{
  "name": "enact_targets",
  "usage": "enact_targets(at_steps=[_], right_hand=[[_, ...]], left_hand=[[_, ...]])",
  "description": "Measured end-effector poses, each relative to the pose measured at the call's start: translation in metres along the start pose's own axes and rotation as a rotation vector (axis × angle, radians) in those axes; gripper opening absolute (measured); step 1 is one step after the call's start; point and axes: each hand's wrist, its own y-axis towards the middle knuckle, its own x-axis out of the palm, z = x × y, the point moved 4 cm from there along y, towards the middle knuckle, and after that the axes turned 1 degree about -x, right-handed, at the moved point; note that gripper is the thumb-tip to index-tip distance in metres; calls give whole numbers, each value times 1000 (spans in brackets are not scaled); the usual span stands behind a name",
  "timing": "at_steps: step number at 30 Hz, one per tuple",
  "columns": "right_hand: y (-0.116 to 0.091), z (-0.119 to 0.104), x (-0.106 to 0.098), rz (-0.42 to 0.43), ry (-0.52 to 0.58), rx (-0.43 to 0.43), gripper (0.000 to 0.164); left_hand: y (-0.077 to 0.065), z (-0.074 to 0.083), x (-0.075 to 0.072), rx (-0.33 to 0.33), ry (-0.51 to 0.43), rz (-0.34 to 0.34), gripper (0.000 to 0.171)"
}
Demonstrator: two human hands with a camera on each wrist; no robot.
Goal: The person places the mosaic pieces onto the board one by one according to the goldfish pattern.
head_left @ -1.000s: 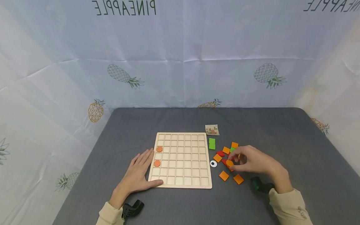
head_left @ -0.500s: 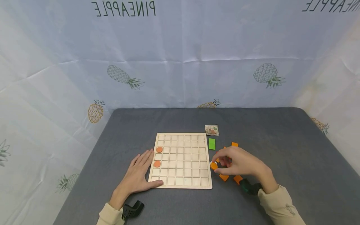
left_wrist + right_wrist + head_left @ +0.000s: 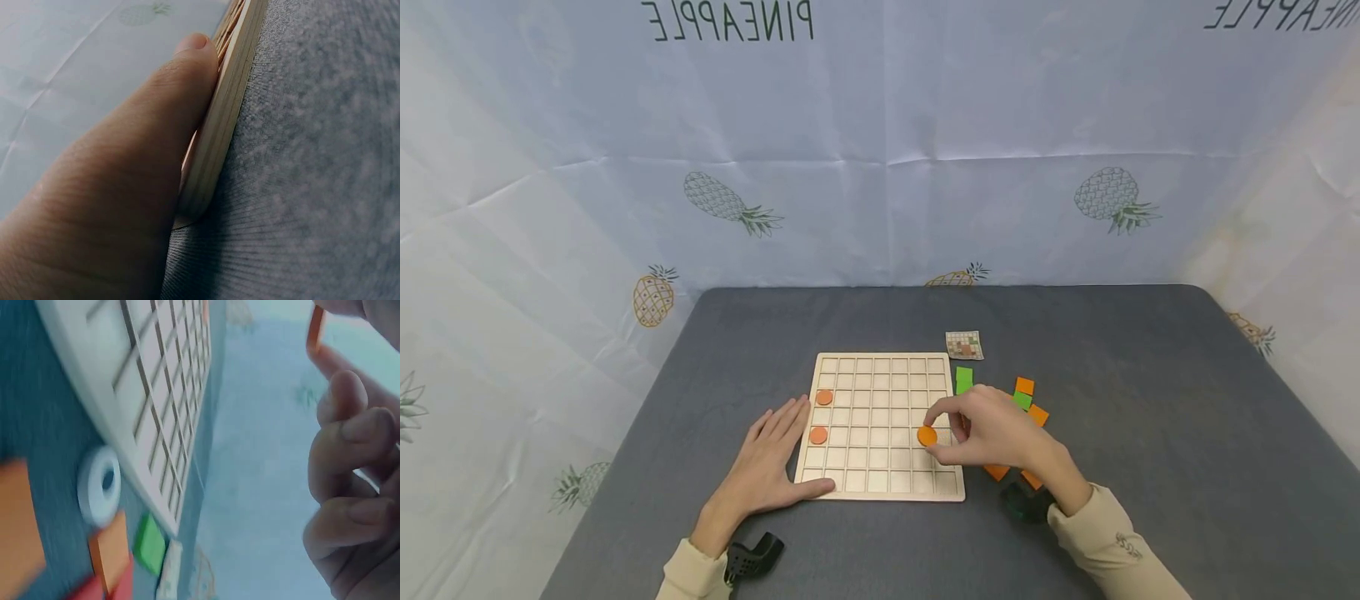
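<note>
A wooden grid board lies flat on the dark table. My left hand rests along its left edge with straight fingers; the thumb lies over the near-left corner. Thumb and index finger of my right hand pinch an orange disc above the board's right side. In the right wrist view that disc appears edge-on, raised off the board. Two orange discs sit in the leftmost column of squares, one farther and one nearer.
Right of the board lie loose pieces: a white ring, a green square, several orange squares and red pieces. The right hand covers part of them from above. A small pattern card lies beyond the board's far-right corner.
My right hand has carried the orange disc leftward from the loose pieces, past the white ring, to over the board. The left hand has stayed in place.
</note>
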Motion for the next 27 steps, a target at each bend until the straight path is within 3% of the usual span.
enact_targets(at_steps=[8,17,27], right_hand=[[19,-18,21,50,54,29,14],[44,-40,47,-35,47,48,18],[61,-50,78,-49,50,88,20]], left_hand=[[1,1,0,-5,7,1,118],[0,1,0,7,28,15,118],[-1,1,-1,13,29,7,120]])
